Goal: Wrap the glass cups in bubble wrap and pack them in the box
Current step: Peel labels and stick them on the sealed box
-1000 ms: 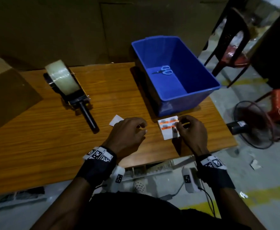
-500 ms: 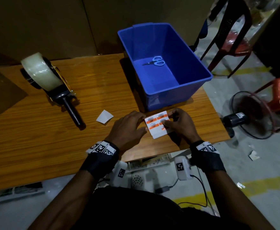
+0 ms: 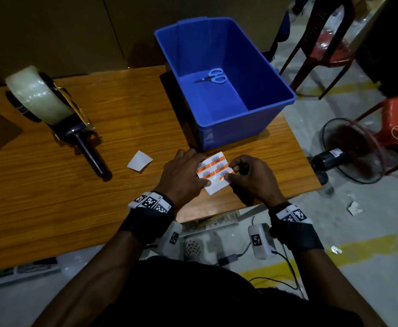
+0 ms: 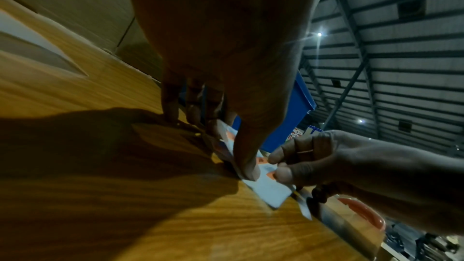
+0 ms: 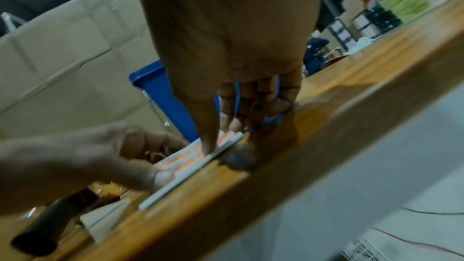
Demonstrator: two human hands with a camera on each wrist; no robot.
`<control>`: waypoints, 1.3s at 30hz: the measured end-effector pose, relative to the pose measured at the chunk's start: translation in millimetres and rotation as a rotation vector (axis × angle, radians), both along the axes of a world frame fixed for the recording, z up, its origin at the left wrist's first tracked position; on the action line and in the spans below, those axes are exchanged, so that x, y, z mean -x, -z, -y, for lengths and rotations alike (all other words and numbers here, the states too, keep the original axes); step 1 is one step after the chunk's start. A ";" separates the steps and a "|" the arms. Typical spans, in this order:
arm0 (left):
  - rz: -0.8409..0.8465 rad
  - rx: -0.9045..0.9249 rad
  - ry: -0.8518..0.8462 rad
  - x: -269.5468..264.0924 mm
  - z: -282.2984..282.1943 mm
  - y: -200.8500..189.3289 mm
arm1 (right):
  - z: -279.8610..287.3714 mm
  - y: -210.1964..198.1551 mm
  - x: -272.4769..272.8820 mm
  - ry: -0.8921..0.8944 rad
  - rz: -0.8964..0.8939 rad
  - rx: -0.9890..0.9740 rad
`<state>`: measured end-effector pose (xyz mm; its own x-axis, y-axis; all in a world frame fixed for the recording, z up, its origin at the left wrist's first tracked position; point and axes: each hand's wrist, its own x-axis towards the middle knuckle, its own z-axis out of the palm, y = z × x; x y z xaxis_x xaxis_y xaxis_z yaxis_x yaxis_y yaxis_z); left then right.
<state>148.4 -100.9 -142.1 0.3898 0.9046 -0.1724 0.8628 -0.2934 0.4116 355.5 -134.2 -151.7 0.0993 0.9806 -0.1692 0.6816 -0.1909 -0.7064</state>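
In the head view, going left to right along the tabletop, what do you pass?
Tape dispenser → loose white paper slip → left hand → orange label sheet → right hand. The blue bin sits farther back, so it is left out.

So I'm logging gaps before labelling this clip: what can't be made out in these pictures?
- Label sheet: print too small to read in the head view; blurred in the right wrist view.
- Left hand covers the sheet's left edge, so what lies under the fingers is hidden.
- Right hand: whether it has a sticker lifted is unclear.
- Cups, bubble wrap: in no view.
- Bin: near inner wall hidden.
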 end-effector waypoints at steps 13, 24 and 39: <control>0.470 0.274 -0.128 -2.2 -3.6 2.2 | 4.6 3.4 11.6 0.068 -0.290 -0.127; 0.856 0.501 -0.361 14.1 4.0 3.0 | 18.9 6.0 33.8 -0.115 -0.049 -0.289; 1.050 0.625 -0.408 17.7 14.5 -0.7 | 22.0 3.5 36.6 -0.139 0.057 -0.315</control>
